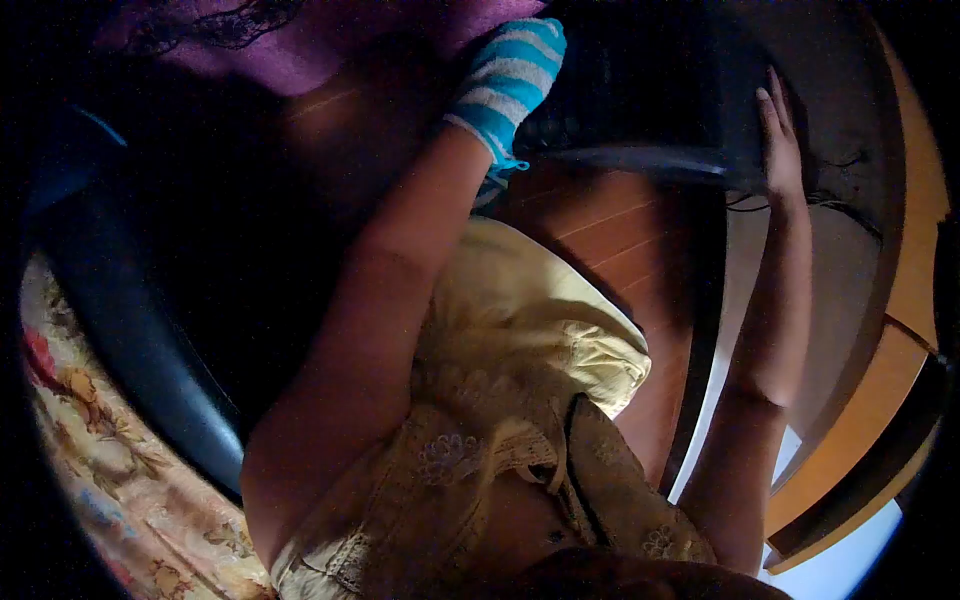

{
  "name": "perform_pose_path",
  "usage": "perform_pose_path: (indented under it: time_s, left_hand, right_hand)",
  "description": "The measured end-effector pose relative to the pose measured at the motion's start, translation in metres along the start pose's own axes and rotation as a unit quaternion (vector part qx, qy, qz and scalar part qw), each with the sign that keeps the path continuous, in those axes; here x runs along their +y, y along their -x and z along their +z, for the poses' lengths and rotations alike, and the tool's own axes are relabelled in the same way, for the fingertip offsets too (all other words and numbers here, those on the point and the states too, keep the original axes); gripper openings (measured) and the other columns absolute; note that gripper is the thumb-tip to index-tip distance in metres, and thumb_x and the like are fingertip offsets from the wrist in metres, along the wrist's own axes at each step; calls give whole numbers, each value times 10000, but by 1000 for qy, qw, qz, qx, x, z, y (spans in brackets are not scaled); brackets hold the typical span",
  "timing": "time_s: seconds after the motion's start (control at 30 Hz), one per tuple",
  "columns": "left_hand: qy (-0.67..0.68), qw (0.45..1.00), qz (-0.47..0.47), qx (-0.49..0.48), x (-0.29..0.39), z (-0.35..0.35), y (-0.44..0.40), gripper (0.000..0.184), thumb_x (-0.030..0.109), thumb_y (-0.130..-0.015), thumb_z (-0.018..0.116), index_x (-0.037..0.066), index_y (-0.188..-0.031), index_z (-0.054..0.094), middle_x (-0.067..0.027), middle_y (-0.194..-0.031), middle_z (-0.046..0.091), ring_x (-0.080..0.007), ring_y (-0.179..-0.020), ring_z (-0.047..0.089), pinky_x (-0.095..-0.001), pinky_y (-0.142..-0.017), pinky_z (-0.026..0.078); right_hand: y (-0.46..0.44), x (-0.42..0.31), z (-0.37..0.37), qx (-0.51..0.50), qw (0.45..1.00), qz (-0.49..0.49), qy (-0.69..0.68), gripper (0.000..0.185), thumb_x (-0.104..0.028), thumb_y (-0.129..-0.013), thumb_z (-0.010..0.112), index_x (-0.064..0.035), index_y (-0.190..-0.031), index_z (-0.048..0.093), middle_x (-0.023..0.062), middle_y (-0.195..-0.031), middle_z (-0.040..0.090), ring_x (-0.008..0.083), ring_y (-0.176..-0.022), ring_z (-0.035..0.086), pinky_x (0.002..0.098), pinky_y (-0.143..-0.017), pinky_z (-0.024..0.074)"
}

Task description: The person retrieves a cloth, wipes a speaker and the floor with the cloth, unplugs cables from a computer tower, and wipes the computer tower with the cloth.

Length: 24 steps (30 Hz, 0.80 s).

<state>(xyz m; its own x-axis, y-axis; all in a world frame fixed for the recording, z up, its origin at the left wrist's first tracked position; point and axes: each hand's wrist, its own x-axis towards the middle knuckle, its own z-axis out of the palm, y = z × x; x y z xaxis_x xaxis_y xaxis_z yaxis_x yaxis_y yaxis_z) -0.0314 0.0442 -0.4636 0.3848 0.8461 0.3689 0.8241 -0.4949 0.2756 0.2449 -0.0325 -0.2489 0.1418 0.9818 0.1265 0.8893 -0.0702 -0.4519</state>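
A blue-and-white striped sock (512, 82) covers my left hand (508, 90) like a mitt, with its cuff at the wrist. The fingers inside are hidden. Beside it is a dark, glossy object (640, 160) with a curved lower edge, possibly a screen; whether the sock touches it I cannot tell. Farther right, my right hand (781, 135) lies along the dark object's right side. Its fingers point away from me, stretched out, and nothing shows between them.
Brown wooden boards (620, 225) lie below the dark object. Thin black cables (850, 212) run near my right wrist. Purple cloth (330, 45) with dark lace is at the top. On the left are a black padded edge (165, 345) and floral fabric (110, 450); orange-brown wood (850, 430) stands right.
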Motion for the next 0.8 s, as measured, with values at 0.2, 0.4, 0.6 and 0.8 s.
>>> perform_pose_path:
  time_s: [0.2, 0.4, 0.6, 0.8]
  left_hand:
    - [-738, 607, -28, 294, 12, 27, 53, 250, 148, -971, 448, 184, -731, 507, 5, -578, 488, -150, -480, 511, -330, -426, 448]
    - [-617, 756, 136, 174, 18, -13, 58, 321, 279, -1042, 351, 191, -780, 515, 3, -626, 521, -143, -488, 495, -292, -435, 438]
    - [-374, 892, 97, 234, 28, 45, 83, 349, 267, -1024, 357, 188, -710, 487, 0, -577, 488, -136, -458, 476, -295, -394, 379]
    - [-352, 905, 191, 141, 33, -32, 96, 407, 276, -1001, 368, 181, -627, 496, -1, -491, 435, -149, -416, 462, -301, -364, 351]
  right_hand:
    - [-3, 11, 3, 13, 998, -33, 55, 631, -452, -996, 489, -110, -1512, 369, 124, -1587, 308, 241, -1473, 260, 324, -1188, 176]
    - [0, 5, 2, 3, 1000, -15, 10, 614, -447, -997, 485, -139, -1515, 371, 123, -1585, 312, 241, -1471, 268, 326, -1183, 192]
    - [-4, 9, 0, 6, 1000, -28, 6, 624, -461, -991, 483, -161, -1524, 357, 126, -1577, 330, 249, -1463, 286, 330, -1179, 206]
    - [3, -11, 3, 8, 1000, 28, 8, 649, -490, -975, 498, -156, -1517, 372, 129, -1571, 341, 258, -1459, 296, 332, -1176, 213]
